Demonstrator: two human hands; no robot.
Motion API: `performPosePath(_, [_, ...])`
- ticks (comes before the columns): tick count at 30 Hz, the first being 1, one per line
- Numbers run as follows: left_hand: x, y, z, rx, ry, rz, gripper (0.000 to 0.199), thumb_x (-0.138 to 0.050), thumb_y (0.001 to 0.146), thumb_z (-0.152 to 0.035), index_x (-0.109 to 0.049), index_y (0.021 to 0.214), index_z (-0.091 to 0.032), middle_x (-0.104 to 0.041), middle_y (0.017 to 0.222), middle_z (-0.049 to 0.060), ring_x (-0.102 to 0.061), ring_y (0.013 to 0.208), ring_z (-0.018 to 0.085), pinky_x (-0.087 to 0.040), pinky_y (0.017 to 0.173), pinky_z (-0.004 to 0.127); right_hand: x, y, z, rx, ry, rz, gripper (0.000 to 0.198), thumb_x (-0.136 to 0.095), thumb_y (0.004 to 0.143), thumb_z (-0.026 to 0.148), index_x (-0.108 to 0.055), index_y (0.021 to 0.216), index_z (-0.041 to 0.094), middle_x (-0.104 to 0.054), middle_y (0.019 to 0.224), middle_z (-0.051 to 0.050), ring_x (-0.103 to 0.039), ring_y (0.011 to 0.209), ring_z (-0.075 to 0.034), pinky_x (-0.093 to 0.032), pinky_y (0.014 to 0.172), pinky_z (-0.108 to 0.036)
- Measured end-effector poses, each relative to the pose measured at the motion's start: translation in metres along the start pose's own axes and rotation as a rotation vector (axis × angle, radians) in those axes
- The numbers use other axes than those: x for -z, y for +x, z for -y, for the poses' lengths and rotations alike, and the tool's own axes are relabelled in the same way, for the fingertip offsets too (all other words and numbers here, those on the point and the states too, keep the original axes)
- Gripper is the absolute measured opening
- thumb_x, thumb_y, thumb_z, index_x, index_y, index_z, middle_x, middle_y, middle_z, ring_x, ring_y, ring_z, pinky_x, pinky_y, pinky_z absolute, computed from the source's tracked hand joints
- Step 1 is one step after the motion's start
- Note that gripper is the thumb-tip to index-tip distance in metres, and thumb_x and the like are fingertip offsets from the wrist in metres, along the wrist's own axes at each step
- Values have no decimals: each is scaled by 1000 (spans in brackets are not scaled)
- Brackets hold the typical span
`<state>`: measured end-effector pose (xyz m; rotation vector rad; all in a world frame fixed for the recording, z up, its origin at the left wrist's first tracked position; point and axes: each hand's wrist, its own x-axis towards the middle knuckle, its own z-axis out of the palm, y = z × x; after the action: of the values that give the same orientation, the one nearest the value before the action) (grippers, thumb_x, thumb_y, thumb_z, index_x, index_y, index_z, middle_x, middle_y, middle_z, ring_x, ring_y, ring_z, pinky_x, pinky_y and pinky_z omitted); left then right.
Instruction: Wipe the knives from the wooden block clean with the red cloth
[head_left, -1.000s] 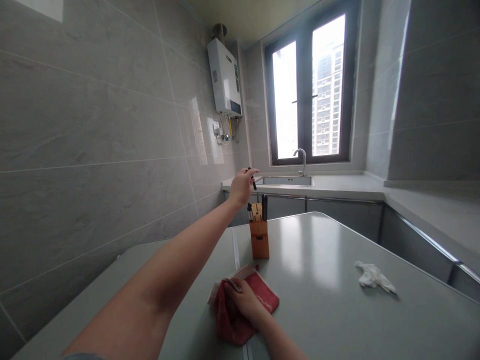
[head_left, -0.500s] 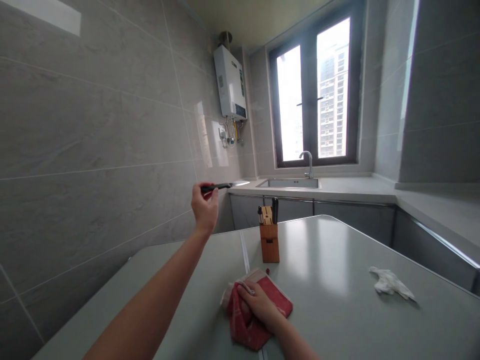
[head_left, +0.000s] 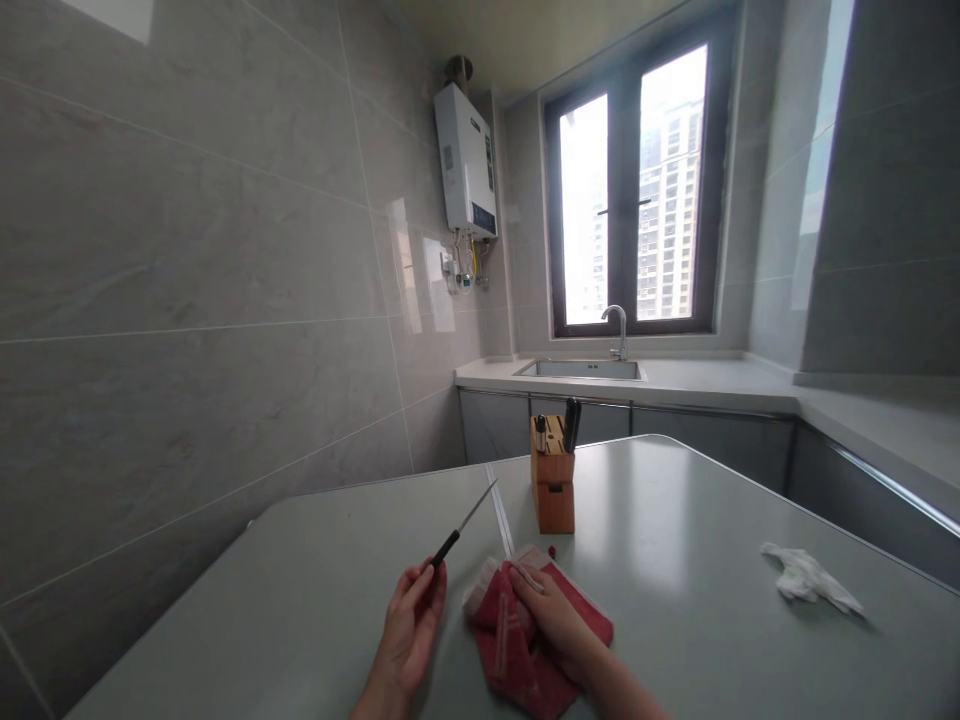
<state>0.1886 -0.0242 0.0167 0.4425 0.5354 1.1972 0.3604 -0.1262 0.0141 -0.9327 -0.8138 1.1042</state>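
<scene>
Low over the table, my left hand (head_left: 411,622) grips a knife (head_left: 448,547) by its black handle, the thin blade slanting up and away to the right. My right hand (head_left: 553,612) is closed on a crumpled red cloth (head_left: 517,655) with pale edges, which rests on the tabletop. Behind the cloth stands a wooden knife block (head_left: 555,495), with black-handled tools upright in its slots. A small dark red bit (head_left: 552,552) lies between block and cloth.
A crumpled white tissue (head_left: 810,580) lies on the right of the pale table (head_left: 315,560). Past the table's far edge run a counter (head_left: 705,375) with a sink (head_left: 581,370) and faucet (head_left: 619,330). A water heater (head_left: 466,165) hangs on the wall.
My left hand has come down and closer with the knife, from raised above the table's far edge to beside the cloth. My right hand stays on the cloth. The view has shifted slightly.
</scene>
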Motion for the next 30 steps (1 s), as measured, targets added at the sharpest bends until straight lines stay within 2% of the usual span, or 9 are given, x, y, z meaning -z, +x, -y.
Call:
performPosePath(4, [12, 1, 2, 113, -112, -41, 19, -43, 86, 3, -56, 81, -11, -68, 77, 7, -70, 71, 15, -60, 65, 24, 1, -1, 1, -49, 73, 39, 30, -65, 74, 45, -66, 88, 19, -69, 83, -4, -63, 80, -19, -45, 81, -33])
performPosePath(9, [16, 0, 11, 201, -154, -15, 15, -44, 88, -2, -59, 90, -7, -69, 80, 10, -70, 67, 15, -61, 62, 22, 5, -1, -3, -48, 82, 55, 30, -62, 78, 44, -66, 93, 18, -70, 84, -5, -64, 78, -19, -45, 82, -35])
performPosePath(14, [14, -3, 12, 264, -136, -24, 14, -46, 91, -10, -59, 88, -7, -68, 71, 7, -66, 55, 11, -58, 52, 18, 5, 0, -2, -58, 75, 55, 30, -62, 78, 42, -66, 96, 19, -70, 88, -5, -64, 83, -19, -44, 87, -35])
performPosePath(20, [7, -10, 7, 284, -75, -37, 13, -51, 90, -18, -60, 90, -9, -64, 65, 3, -60, 45, 9, -55, 45, 18, 2, -2, 2, -69, 88, 43, 28, -64, 77, 42, -67, 93, 19, -71, 85, -4, -64, 80, -19, -46, 81, -34])
performPosePath(26, [10, -13, 15, 275, -58, 70, 9, -51, 88, -10, -59, 89, -9, -69, 83, 11, -64, 56, 10, -56, 54, 20, -1, -1, 2, -79, 187, 30, 25, -65, 76, 40, -67, 88, 18, -71, 79, -4, -65, 73, -18, -49, 74, -31])
performPosePath(30, [9, -18, 20, 302, 15, 207, 9, -61, 80, -6, -57, 85, -12, -68, 94, 11, -65, 66, 10, -54, 61, 18, 0, 1, 2, -38, 329, -32, 25, -67, 75, 38, -64, 90, 18, -71, 78, -3, -66, 69, -17, -52, 69, -30])
